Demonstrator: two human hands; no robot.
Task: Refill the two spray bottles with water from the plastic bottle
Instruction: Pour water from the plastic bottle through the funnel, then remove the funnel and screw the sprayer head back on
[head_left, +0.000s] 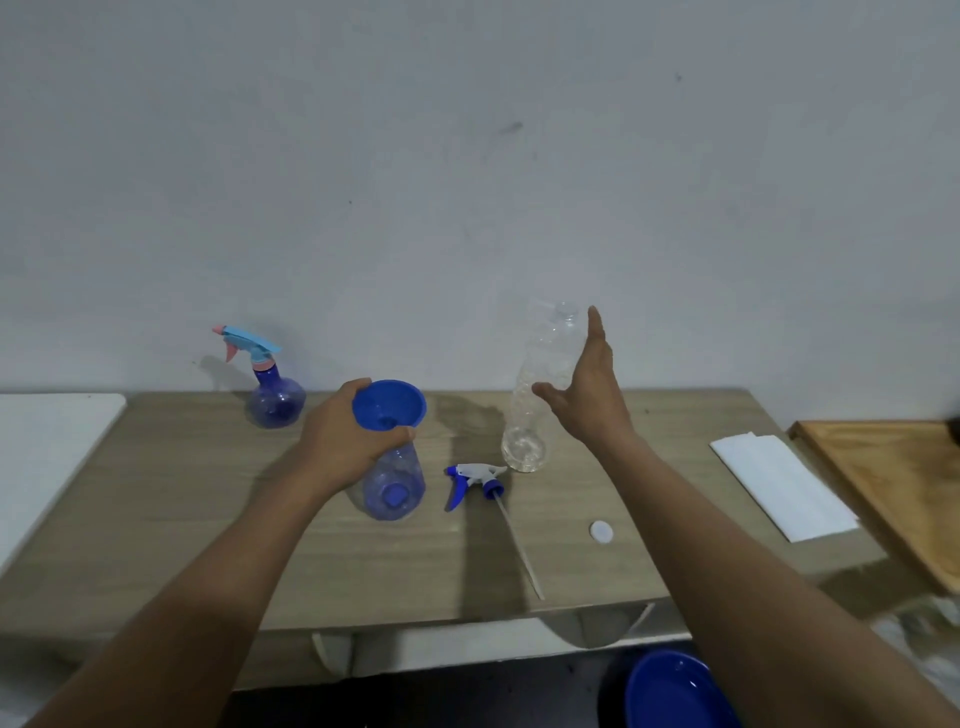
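Note:
A clear spray bottle (395, 488) stands uncapped on the wooden table (208, 519) with a blue funnel (389, 405) in its neck. My left hand (343, 436) grips the neck just under the funnel. Its blue-and-white trigger head (475, 483) lies on the table to its right, dip tube pointing toward me. The clear plastic bottle (540, 384) stands upright and uncapped; my right hand (587, 395) hovers open just to its right, fingers spread, apparently not gripping it. A second, purple spray bottle (275, 400) with a blue-and-pink trigger stands at the back left.
A small white cap (601, 531) lies on the table near the front right. A folded white cloth (779, 483) rests at the right, beside a wooden board (893, 483). A white surface (47, 447) adjoins the left. A blue basin (675, 691) sits below the table.

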